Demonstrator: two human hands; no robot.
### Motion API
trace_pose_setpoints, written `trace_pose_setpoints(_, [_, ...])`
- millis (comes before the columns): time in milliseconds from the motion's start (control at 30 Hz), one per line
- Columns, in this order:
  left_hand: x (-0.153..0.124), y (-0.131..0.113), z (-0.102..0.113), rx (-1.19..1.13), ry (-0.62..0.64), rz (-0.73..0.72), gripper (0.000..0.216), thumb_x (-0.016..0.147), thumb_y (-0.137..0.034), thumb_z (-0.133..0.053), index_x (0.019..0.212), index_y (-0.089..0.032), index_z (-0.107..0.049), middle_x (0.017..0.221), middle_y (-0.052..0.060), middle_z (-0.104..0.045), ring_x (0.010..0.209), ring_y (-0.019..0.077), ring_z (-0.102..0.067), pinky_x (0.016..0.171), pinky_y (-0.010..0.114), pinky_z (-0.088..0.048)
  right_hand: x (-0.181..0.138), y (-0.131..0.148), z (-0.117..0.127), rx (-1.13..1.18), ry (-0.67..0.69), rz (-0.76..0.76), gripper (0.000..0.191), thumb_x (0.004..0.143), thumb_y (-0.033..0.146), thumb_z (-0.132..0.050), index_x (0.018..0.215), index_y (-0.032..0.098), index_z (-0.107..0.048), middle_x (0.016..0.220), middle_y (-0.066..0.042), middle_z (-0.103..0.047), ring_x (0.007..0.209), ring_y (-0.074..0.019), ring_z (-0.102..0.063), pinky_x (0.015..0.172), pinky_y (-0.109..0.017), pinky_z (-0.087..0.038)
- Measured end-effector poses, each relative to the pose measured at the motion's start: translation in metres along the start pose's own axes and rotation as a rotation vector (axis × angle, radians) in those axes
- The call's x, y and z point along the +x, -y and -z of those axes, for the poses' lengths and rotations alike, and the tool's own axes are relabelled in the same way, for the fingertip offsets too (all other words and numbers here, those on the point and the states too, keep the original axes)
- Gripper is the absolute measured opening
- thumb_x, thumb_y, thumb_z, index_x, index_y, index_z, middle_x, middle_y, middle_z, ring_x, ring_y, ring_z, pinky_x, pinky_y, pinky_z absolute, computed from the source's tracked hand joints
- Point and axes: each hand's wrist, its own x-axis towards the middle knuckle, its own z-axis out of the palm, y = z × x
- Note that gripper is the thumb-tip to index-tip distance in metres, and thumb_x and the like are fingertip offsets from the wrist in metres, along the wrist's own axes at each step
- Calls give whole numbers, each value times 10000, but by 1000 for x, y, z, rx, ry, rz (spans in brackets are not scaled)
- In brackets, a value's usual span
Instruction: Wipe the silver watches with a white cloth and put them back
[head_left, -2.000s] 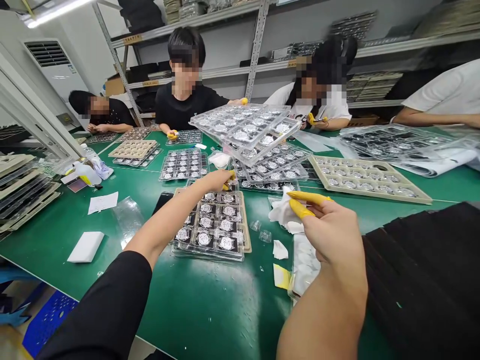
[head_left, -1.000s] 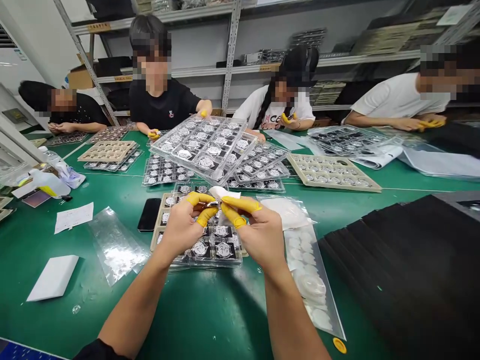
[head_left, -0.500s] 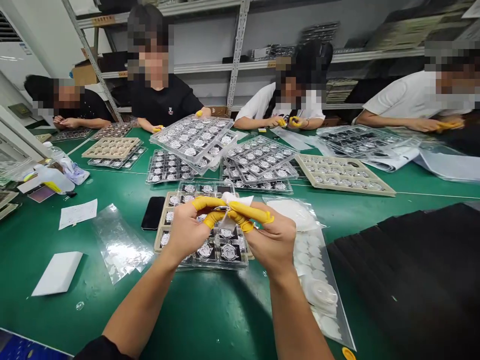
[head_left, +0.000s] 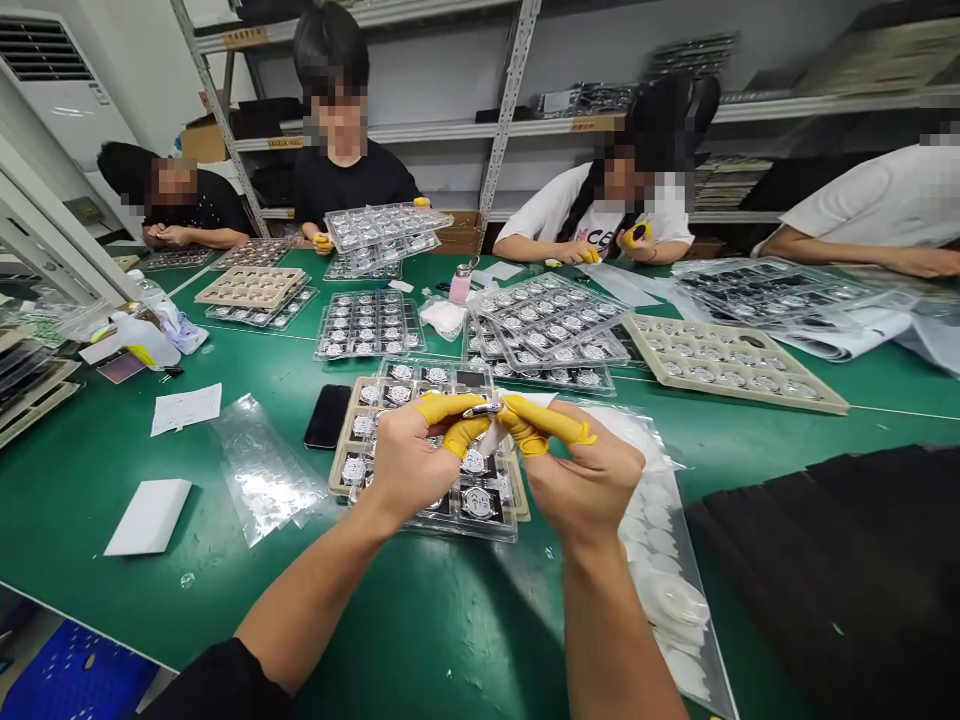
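Observation:
My left hand [head_left: 409,465] and my right hand [head_left: 581,475] meet above a clear tray of round silver parts [head_left: 420,500] on the green table [head_left: 420,620]. Both wear yellow finger cots. My left fingers pinch a small silver round part [head_left: 484,410]. My right fingers press a piece of white cloth [head_left: 496,432] against that part. Both hands are closed in a pinch.
A black phone [head_left: 328,416] lies left of the tray. Clear bags [head_left: 262,470], a white pad [head_left: 148,516] and a paper slip [head_left: 186,408] lie to the left. A bag of white discs [head_left: 667,560] and black sheets [head_left: 840,570] lie right. Several co-workers sit across the table with more trays [head_left: 547,320].
Two seconds ago my left hand reached into the tray and my right held the cloth apart. The hands then came together over the tray, pinching the part and cloth. A co-worker's raised tray went down.

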Motion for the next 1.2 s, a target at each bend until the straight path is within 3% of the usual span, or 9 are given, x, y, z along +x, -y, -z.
trace_pose_setpoints(100, [0, -1, -4, -62, -26, 49, 175, 871, -173, -749, 1031, -208, -810, 1010, 59, -810, 898, 190, -787, 810, 299, -691, 3, 3, 0, -2, -1, -69, 138, 854, 208, -740, 918, 278, -839, 826, -22, -784, 714, -190, -739, 637, -316, -618])
trace_pose_setpoints(333, [3, -10, 5, 185, -28, -235, 248, 870, -92, -716, 1045, -233, -820, 990, 48, -829, 879, 182, -780, 814, 306, -662, -4, 2, -1, 94, -37, 134, 450, 822, 50, -739, 1148, 353, -804, 1009, -9, -809, 826, -196, -775, 681, -318, -644])
trace_pose_setpoints(500, [2, -12, 7, 204, -19, -244, 258, 862, -86, -713, 1041, -237, -820, 969, 39, -826, 855, 175, -776, 776, 292, -661, -4, 3, -1, 48, -43, 64, 211, 842, 185, -746, 984, 310, -839, 895, -29, -801, 751, -215, -763, 629, -352, -642])
trace_pose_setpoints(600, [0, -11, 3, 133, -67, -185, 229, 863, -100, -728, 1022, -237, -818, 971, 37, -824, 873, 177, -775, 814, 303, -669, -1, 1, 1, -8, -58, -29, 112, 830, 244, -743, 870, 288, -838, 827, -29, -786, 713, -211, -745, 616, -343, -622])
trace_pose_setpoints(733, [0, -6, -4, -125, -113, 47, 142, 866, -192, -772, 1004, -204, -800, 977, 47, -810, 889, 180, -783, 820, 295, -682, -2, -3, -1, 29, -23, -221, 92, 804, 301, -764, 846, 258, -833, 811, -37, -776, 682, -189, -703, 597, -319, -584])
trace_pose_setpoints(867, [5, -1, -5, -286, 0, 166, 151, 861, -208, -775, 1008, -176, -772, 992, 62, -810, 902, 187, -793, 833, 284, -677, -8, -1, -13, 264, -50, -436, 202, 790, 398, -834, 886, 221, -830, 829, -45, -766, 627, -149, -642, 524, -272, -519])
trace_pose_setpoints(933, [6, 0, -1, -212, 65, 121, 153, 872, -174, -737, 1018, -183, -780, 1038, 70, -808, 927, 191, -791, 848, 293, -674, -9, 2, -16, 286, -62, -399, 175, 789, 355, -844, 922, 240, -835, 860, -37, -777, 684, -157, -677, 586, -281, -555])
trace_pose_setpoints(1033, [4, -1, 6, 88, 64, -68, 262, 836, -103, -697, 1046, -215, -806, 1021, 59, -816, 913, 199, -781, 835, 321, -671, -7, 6, -14, 228, -13, -213, 113, 805, 246, -801, 909, 269, -840, 864, -24, -786, 734, -172, -717, 644, -298, -588])
trace_pose_setpoints(1200, [-2, -3, 8, 378, -17, -286, 276, 852, -101, -679, 1057, -221, -820, 942, 53, -829, 843, 195, -780, 787, 311, -663, -1, 5, 0, -25, 33, 47, 319, 814, 94, -640, 952, 293, -847, 862, -18, -796, 720, -172, -735, 622, -292, -585])
